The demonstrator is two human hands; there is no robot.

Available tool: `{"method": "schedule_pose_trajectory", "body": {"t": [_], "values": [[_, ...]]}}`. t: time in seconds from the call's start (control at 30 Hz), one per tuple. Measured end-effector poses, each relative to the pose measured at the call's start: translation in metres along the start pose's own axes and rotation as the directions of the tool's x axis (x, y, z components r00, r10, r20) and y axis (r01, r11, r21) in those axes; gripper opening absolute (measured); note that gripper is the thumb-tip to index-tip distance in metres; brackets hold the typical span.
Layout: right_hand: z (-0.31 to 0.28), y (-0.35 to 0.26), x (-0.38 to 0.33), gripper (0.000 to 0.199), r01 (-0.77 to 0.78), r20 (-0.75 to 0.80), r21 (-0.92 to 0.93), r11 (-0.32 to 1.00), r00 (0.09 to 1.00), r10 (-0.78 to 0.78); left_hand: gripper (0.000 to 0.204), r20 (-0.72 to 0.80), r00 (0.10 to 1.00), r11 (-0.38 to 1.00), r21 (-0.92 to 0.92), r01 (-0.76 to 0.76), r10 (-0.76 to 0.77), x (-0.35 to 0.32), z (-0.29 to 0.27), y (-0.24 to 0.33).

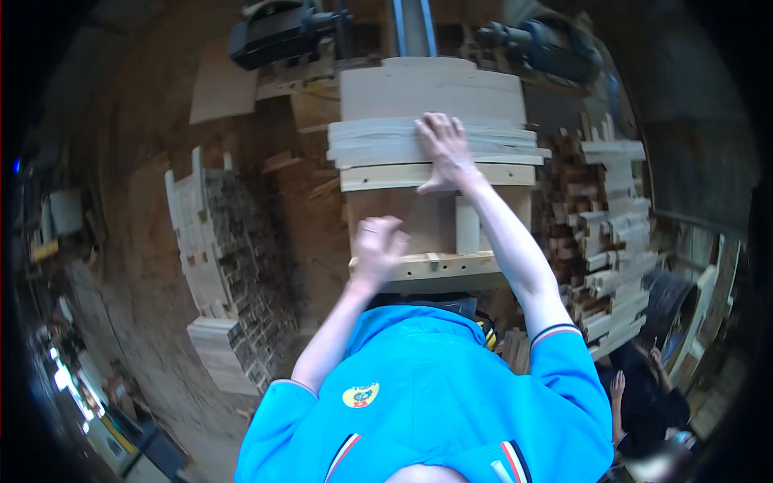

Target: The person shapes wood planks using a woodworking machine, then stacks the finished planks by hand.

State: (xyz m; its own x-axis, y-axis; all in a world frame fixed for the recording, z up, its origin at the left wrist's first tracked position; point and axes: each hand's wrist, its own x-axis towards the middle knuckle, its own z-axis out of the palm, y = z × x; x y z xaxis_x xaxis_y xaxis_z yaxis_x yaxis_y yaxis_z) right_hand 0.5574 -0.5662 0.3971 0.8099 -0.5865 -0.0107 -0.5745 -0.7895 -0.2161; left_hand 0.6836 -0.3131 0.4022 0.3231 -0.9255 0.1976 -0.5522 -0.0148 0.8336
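My right hand point(445, 153) lies with fingers spread on a row of pale wooden strips point(370, 143), which sit side by side across a wooden work frame. Its thumb reaches toward the frame's drilled crossbar point(386, 176). My left hand point(377, 253) hovers nearer my body, above the left part of the frame's near rail point(459, 264). Its fingers are loosely curled with the thumb apart, a little blurred, and nothing shows in them. Beyond the strips lies a wide pale board point(435, 88).
Tall stacks of cut wood pieces stand at the left point(213, 241) and right point(616, 241). Two motors, one dark point(278, 36) and one bluish point(555, 50), flank metal rails point(415, 28) at the far side. Another person's hand point(617, 385) shows at lower right.
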Motion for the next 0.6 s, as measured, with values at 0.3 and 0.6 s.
{"method": "schedule_pose_trajectory", "body": {"t": [0.3,0.6], "values": [[-0.011,0.035,0.092,0.142,0.002,-0.03,-0.045,0.999,1.0,-0.003,0.065,0.318,0.941,0.923,0.315,-0.223,0.118,0.032,0.038,-0.015],[-0.024,0.119,0.236,0.135,-0.001,-0.075,-0.064,0.998,0.997,-0.004,0.062,0.284,0.943,0.884,0.378,-0.274,0.171,0.193,0.047,-0.054]]}}
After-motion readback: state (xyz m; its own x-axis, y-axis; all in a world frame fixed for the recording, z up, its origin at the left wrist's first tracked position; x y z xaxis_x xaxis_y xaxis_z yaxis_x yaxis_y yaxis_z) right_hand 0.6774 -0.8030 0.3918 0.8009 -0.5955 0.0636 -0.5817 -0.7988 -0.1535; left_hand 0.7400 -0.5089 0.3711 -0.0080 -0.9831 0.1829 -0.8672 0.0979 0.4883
